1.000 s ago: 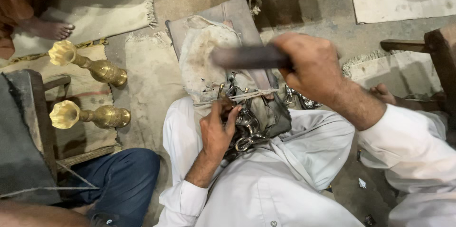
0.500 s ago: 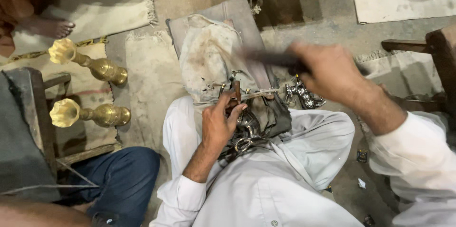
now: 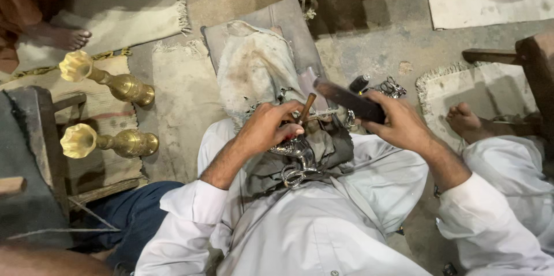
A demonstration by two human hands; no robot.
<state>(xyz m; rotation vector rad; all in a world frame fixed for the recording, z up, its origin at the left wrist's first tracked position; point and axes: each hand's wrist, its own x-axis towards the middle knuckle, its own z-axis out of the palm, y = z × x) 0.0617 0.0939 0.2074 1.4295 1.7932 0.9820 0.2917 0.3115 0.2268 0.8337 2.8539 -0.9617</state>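
Observation:
I sit on the floor with a silvery ornate metal piece (image 3: 295, 157) on my lap, resting on a dark cloth. My left hand (image 3: 270, 129) pinches a short brown punch (image 3: 306, 108) upright against the metal piece. My right hand (image 3: 398, 123) grips a dark flat hammer bar (image 3: 346, 98), whose end sits right at the top of the punch. A stained pale cloth pad (image 3: 254, 71) lies on the floor just beyond my knees.
Two brass candlestick-like pieces (image 3: 107, 79) (image 3: 107, 142) lie on a mat at left, beside a dark wooden stool (image 3: 34, 155). Another person's bare foot (image 3: 60, 36) is at top left. Small metal parts (image 3: 391, 86) lie near my right hand. My own foot (image 3: 464, 119) shows at right.
My right hand swung the hammer bar down from a raised position onto the punch. My left hand kept holding the punch on the metal piece.

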